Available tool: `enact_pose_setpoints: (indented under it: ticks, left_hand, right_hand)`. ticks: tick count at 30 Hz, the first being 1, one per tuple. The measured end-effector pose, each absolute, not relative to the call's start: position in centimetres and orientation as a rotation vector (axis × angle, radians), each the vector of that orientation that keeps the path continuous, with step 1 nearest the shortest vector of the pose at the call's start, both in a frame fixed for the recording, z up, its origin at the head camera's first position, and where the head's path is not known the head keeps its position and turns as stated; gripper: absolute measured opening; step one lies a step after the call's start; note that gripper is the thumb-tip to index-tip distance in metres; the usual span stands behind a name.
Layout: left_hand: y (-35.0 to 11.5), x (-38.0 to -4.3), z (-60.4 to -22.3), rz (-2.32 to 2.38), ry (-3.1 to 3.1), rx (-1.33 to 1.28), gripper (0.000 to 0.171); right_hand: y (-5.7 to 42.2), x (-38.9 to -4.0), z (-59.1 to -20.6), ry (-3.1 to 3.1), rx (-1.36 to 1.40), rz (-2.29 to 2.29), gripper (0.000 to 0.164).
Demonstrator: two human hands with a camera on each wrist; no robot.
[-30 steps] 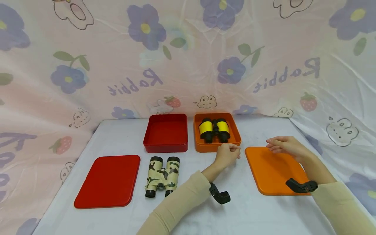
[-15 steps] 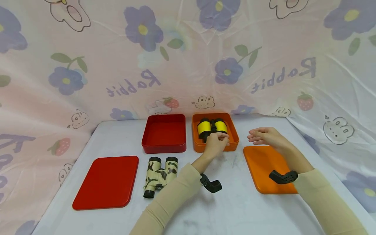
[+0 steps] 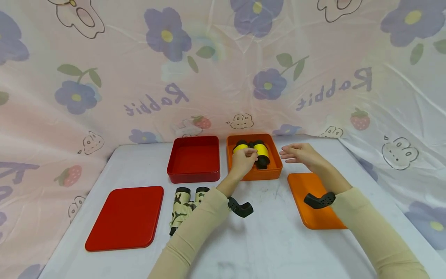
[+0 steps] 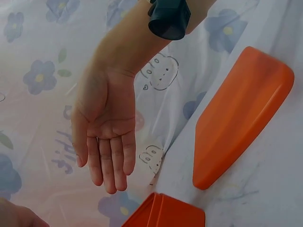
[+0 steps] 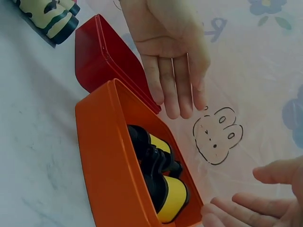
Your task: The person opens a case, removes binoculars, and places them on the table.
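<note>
Black-and-yellow binoculars [image 3: 261,151] lie inside a square orange box [image 3: 263,175] at the back of the table. My left hand [image 3: 242,162] hovers over the box's left front part, hiding some of the binoculars in the head view. Its fingers [image 5: 168,87] hang straight in the right wrist view, with nothing held. To the right of the box, my right hand [image 3: 301,155] is raised in the air, palm towards the left hand. The left wrist view shows this right hand [image 4: 106,127] with straight fingers and no object in it. Below its forearm lies a flat orange lid [image 3: 310,207].
A red box [image 3: 195,177] with nothing in it stands left of the orange one. In front of it are camouflage binoculars [image 3: 180,211], partly covered by the left sleeve. At the left lies a red lid [image 3: 125,219]. A patterned cloth [image 3: 209,77] hangs behind the table.
The left hand has moved up and left from the orange box's front edge to over the binoculars. The right hand has moved left, from above the orange lid to beside the box.
</note>
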State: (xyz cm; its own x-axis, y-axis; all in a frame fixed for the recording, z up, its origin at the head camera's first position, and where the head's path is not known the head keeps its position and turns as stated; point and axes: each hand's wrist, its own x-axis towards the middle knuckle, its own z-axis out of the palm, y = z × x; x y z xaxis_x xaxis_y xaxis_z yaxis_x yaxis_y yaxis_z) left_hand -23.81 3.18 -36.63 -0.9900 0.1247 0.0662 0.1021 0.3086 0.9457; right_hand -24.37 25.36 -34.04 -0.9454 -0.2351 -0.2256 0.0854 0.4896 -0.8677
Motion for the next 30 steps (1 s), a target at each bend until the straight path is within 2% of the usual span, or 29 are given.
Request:
enact_pose_setpoints:
  ticks: [21,30]
  left_hand:
    - [0.5,-26.9,-37.0,1.812,2.493,-0.072,0.029]
    - [0.5,-28.2,-38.0,1.878,2.446,-0.265,0.035]
  right_hand:
    - [21.8,-27.1,-34.5,2.351,0.021,-1.47,0.054]
    - [20.3,-27.8,-35.6,2.344,0.074,-1.468,0.06]
